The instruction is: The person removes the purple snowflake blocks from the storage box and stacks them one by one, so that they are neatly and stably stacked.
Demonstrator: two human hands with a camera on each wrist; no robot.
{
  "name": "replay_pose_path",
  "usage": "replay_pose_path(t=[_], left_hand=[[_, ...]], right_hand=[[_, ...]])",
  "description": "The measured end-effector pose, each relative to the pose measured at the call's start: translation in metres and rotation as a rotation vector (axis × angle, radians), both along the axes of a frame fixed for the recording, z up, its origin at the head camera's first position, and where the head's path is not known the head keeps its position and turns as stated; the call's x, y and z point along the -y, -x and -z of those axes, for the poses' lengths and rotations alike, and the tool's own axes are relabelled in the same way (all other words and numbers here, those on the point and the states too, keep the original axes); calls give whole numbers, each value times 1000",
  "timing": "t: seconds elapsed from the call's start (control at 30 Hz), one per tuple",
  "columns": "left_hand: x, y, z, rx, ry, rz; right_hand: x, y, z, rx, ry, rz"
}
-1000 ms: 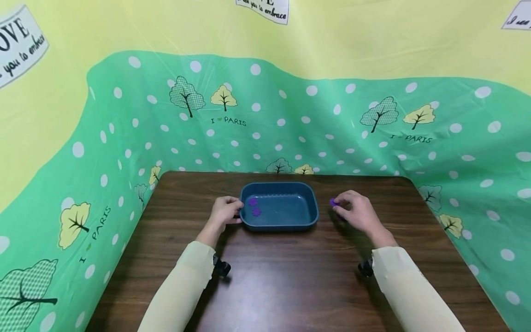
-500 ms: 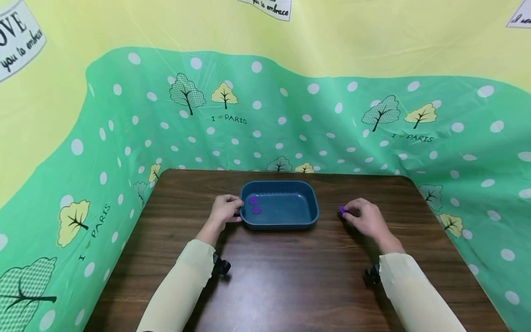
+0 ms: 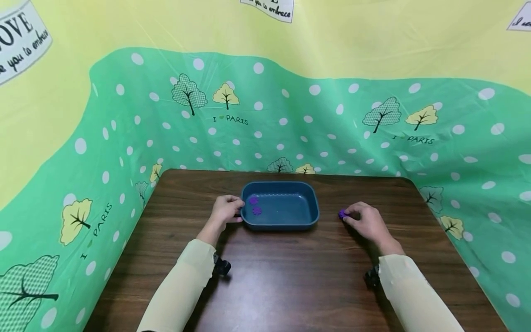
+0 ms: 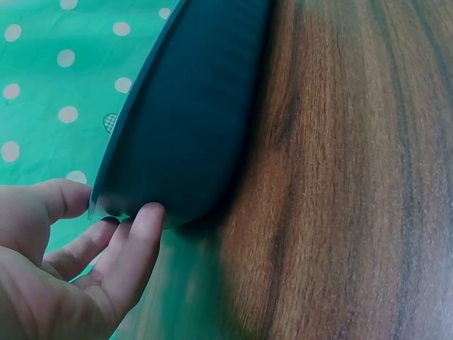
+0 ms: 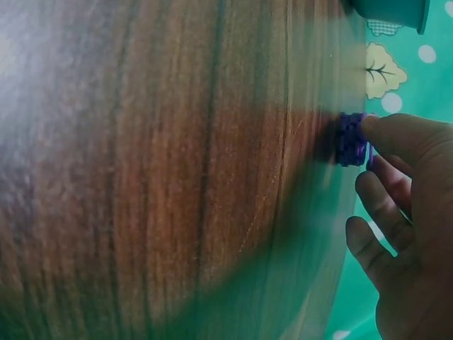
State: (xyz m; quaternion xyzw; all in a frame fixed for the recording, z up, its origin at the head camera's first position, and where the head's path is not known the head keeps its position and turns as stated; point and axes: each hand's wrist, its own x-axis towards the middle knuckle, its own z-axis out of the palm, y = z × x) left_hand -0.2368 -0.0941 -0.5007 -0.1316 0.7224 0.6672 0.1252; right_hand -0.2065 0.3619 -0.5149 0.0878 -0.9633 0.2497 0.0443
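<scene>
A dark blue plastic tray (image 3: 288,212) stands near the back of the table. My left hand (image 3: 226,210) grips its left end, the thumb over the rim and the fingers against the outer wall (image 4: 184,120), as the left wrist view shows. Inside, at the tray's left, lie two purple flower-shaped pieces (image 3: 257,210). To the right of the tray, my right hand (image 3: 367,221) pinches a small purple notched piece (image 5: 351,139) between thumb and forefinger, close over the tabletop. In the right wrist view it looks like several toothed layers together; its other fingers (image 5: 371,244) are loosely bent.
The brown wood-grain table (image 3: 286,272) ends just behind the tray. A green and yellow printed cloth (image 3: 257,124) hangs round the back and sides. Black wrist cameras (image 3: 222,267) sit below both hands.
My right hand has moved right and slightly nearer to me, with the purple piece still between its fingers. The left hand and the tray have stayed in place.
</scene>
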Motion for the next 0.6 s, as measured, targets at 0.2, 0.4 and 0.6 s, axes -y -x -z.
replay_pose_path(t=[0.2,0.4,0.6], left_hand=[[0,1,0,1,-4,1],[0,0,2,-1,-1,-5],[0,-1,0,-5,3,-8]], right_hand=[[0,3,0,-6,-7,-21],[0,3,3,15,-23,-15],[2,2,5,19,-23,-2]])
